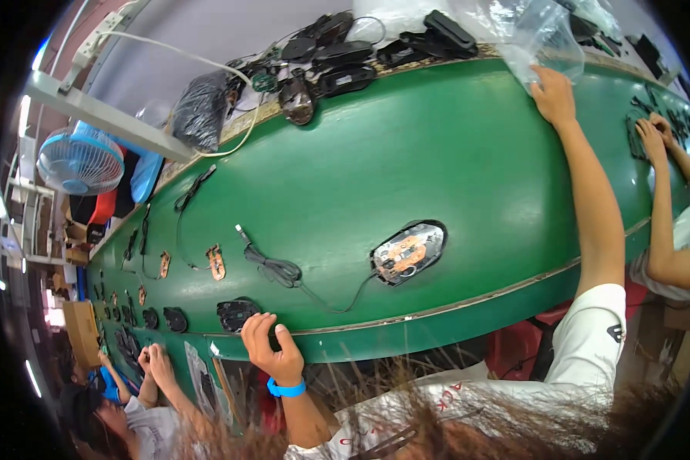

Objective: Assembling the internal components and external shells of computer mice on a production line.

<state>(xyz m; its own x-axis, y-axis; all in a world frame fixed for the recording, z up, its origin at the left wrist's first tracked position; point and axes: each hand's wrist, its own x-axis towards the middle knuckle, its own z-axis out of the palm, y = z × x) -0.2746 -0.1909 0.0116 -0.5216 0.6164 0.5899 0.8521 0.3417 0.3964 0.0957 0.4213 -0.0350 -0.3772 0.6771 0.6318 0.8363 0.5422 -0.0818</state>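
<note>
**Two hands spread wide along the green belt**

Reaching far across, the right hand pinches the lower edge of a clear, crinkled plastic bag at the far rim of the long green conveyor belt. Fingers are closed on the film: thin, light, floppy stuff, probably slippery, so a hem pinch looks the sensible hold. Down at the near edge, the left hand, blue band at the wrist, curls over the belt's lip, fingertips touching a black moulded mouse shell; whether it actually grips it I cannot tell. Between the hands lies an opened computer mouse with an exposed orange circuit board, its grey bundled cable trailing left. That board looks fragile; the rim is where to hold it. Black mouse parts are heaped beyond, and other people's hands work at the right.
</note>
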